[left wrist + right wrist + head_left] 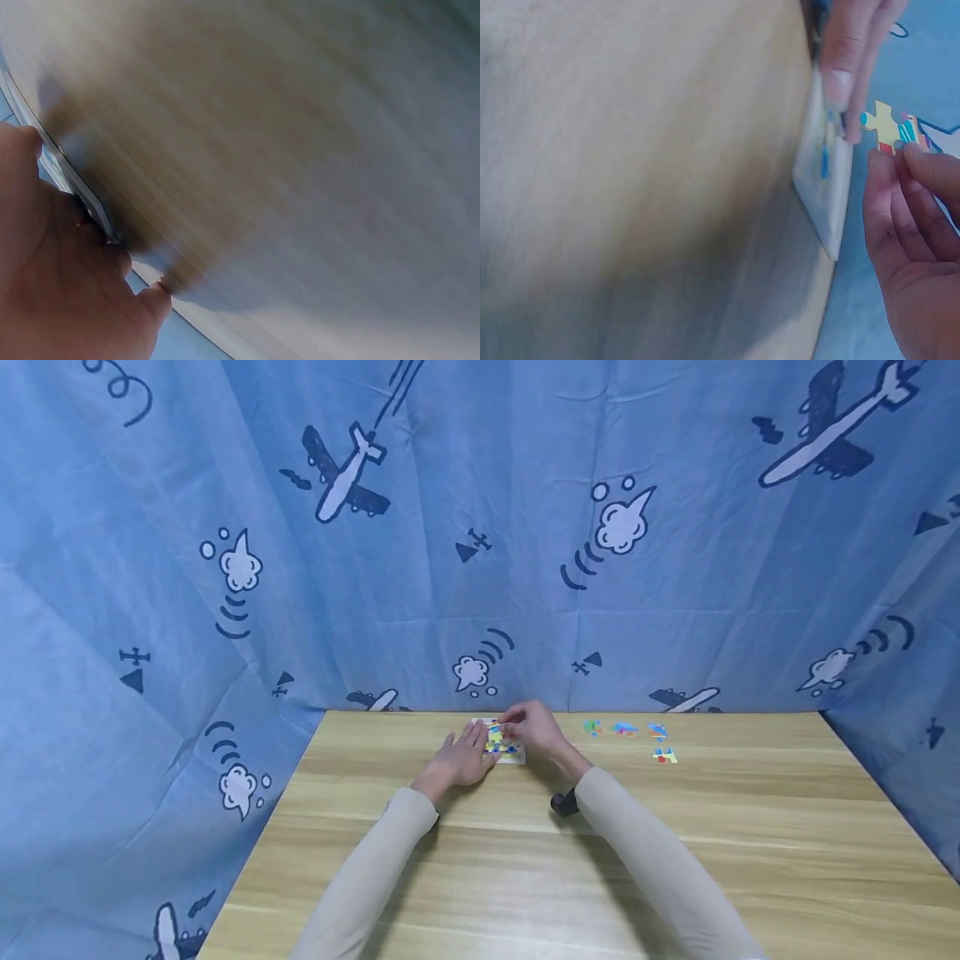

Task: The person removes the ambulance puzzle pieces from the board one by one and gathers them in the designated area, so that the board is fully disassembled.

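Observation:
A small jigsaw puzzle in a white-edged tray (513, 760) lies near the table's far edge, partly covered by both hands. My left hand (462, 758) rests on its left side, fingers spread and nearly straight. In the right wrist view, my right hand (915, 217) pinches a yellow puzzle piece (886, 127) with red and teal markings between thumb and fingers. That piece is held above the tray (832, 214). The left wrist view shows the left hand (67, 262) from below at the tray's edge; most of the tray is hidden there.
Several loose puzzle pieces lie to the right: a green one (592, 727), a blue one (624, 728), another blue and orange one (657, 732), and a yellow and red one (664, 756). A blue curtain (525, 568) hangs behind the wooden table (495, 877).

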`<state>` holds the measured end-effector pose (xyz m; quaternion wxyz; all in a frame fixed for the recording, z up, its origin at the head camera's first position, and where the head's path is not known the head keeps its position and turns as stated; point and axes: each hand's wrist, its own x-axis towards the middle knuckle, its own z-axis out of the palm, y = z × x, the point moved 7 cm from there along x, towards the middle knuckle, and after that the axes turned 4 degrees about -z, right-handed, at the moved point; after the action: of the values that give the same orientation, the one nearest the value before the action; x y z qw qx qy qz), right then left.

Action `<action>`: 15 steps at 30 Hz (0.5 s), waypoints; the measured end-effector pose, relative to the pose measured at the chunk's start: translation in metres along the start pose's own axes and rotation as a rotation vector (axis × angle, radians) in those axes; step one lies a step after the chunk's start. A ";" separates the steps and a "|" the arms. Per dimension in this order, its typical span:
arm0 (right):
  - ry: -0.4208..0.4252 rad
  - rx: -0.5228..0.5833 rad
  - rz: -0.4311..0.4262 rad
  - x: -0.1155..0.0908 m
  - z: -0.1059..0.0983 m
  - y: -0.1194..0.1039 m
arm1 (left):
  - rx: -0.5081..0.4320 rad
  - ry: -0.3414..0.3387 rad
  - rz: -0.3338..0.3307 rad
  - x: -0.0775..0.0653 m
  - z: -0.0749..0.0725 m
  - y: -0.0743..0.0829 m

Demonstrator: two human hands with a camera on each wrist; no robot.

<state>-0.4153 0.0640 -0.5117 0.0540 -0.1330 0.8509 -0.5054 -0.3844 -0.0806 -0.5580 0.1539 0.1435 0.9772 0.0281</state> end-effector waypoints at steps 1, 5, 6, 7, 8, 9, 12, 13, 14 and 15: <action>-0.006 0.010 0.001 -0.001 -0.002 0.000 | 0.002 -0.002 -0.002 -0.002 -0.001 0.001; -0.015 0.025 0.014 -0.005 -0.013 -0.001 | -0.007 0.000 -0.008 -0.005 -0.002 0.001; -0.015 0.036 0.015 -0.006 -0.016 -0.001 | -0.009 0.002 -0.012 -0.005 -0.003 0.002; -0.017 0.043 0.008 -0.007 -0.019 -0.001 | -0.016 0.002 -0.012 -0.005 -0.003 0.002; -0.016 0.054 0.007 -0.009 -0.022 -0.001 | -0.027 -0.001 -0.014 -0.006 -0.003 0.002; -0.014 0.066 0.005 -0.010 -0.025 -0.001 | -0.028 -0.004 -0.017 -0.006 -0.004 0.002; -0.009 0.089 -0.006 -0.015 -0.035 0.001 | -0.018 -0.011 -0.024 -0.012 -0.009 0.005; -0.006 0.091 -0.008 -0.017 -0.038 0.002 | -0.014 -0.014 -0.025 -0.013 -0.009 0.006; -0.002 0.091 -0.005 -0.020 -0.041 0.003 | -0.005 -0.015 -0.026 -0.013 -0.010 0.006; 0.002 0.084 -0.006 -0.022 -0.045 0.004 | -0.004 -0.014 -0.026 -0.014 -0.009 0.007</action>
<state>-0.4047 0.1101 -0.4945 0.0571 -0.1327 0.8285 -0.5411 -0.3730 -0.0781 -0.5443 0.1616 0.1306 0.9778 0.0271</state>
